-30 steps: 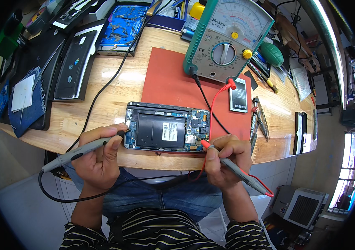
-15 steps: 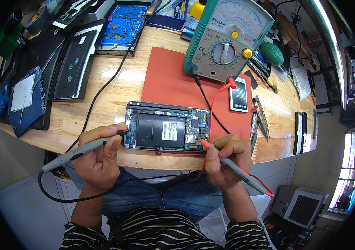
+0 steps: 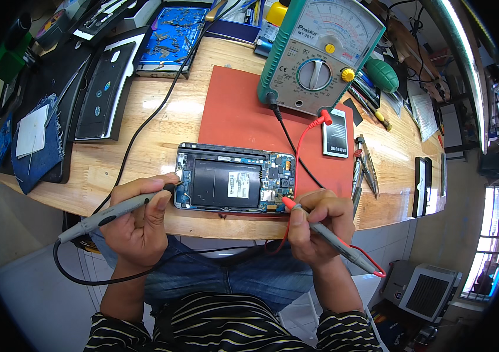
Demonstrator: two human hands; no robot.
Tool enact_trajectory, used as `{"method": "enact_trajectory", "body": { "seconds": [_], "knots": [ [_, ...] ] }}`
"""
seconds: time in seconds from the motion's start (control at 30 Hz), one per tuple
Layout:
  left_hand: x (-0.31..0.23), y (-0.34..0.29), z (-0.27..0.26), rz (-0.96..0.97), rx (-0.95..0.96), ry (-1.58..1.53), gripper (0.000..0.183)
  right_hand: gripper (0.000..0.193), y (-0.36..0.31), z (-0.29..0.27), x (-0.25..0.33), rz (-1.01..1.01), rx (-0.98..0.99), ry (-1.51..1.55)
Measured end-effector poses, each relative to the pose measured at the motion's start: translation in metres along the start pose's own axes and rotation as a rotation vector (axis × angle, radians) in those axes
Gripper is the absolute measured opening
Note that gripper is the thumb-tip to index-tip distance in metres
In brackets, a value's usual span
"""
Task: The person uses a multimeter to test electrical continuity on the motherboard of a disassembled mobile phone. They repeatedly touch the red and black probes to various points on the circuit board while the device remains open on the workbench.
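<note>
An opened smartphone (image 3: 217, 179) lies lengthwise near the table's front edge, its circuit board bare and its battery bay without a battery. My left hand (image 3: 141, 226) pinches a grey test probe (image 3: 109, 213) with a black lead, its tip at the phone's left end. In my right hand (image 3: 323, 226) is another grey test probe (image 3: 340, 246), with a red tip and red lead, pointed at the phone's lower right corner. Whether either tip touches metal is too small to tell. Both leads run to a green-and-grey analog multimeter (image 3: 314, 73) standing behind the phone.
Under the phone and meter spreads a red mat (image 3: 232, 111). A phone battery (image 3: 335, 135) lies on it at right, beside tweezers (image 3: 368, 167). A green rubber blower (image 3: 382, 75) sits farther back. At left are a black tray (image 3: 100, 97), a denim cloth (image 3: 41, 161) and a blue parts board (image 3: 170, 41).
</note>
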State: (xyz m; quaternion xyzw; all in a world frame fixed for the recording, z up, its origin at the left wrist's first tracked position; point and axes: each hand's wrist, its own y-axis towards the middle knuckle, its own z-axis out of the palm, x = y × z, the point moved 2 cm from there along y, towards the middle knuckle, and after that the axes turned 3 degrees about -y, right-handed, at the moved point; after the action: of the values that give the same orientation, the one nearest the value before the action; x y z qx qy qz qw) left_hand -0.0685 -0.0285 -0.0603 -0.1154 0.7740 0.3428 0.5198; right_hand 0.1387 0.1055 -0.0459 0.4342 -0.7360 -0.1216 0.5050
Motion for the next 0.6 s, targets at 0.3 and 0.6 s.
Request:
{"method": "enact_trajectory", "body": {
  "seconds": [0.3,0.6],
  "knots": [
    [-0.0011,0.0007,0.0007,0.003,-0.003,-0.014,0.016,0.026,0.0003,0.0003,0.0002,0.0,0.003,-0.006],
    [-0.0005,0.001,0.0009,0.009,0.0,-0.026,0.015,0.026,0.0009,0.0012,0.0,0.002,-0.004,0.006]
  ]
}}
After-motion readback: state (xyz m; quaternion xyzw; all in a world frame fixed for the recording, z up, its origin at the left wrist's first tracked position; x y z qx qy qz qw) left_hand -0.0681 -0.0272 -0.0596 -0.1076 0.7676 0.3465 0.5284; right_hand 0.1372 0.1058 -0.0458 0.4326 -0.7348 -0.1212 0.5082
